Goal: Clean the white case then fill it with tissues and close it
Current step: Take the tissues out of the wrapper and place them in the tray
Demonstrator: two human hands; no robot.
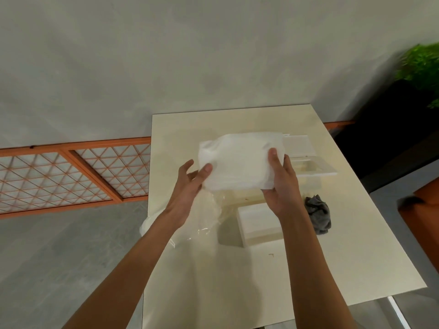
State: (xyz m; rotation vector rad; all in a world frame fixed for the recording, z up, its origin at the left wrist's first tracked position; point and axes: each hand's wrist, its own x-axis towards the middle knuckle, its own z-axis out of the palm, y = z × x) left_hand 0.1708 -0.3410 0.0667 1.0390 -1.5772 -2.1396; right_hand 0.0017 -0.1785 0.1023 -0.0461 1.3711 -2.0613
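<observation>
Now | left hand (pixel 188 186), right hand (pixel 281 186) hold tissues (pixel 240 162) | white case (pixel 257 225) near

We see the tissues (pixel 240 162) as soft, matt white paper, faintly creased. The wrapper (pixel 209 214) is clear, glossy plastic film, crinkled. We read the white case (pixel 256 224) and its lid (pixel 308 167) as smooth, hard plastic. The cloth (pixel 318 214) is grey, matt fabric. The table (pixel 332 245) top is smooth, cream and glossy.
</observation>
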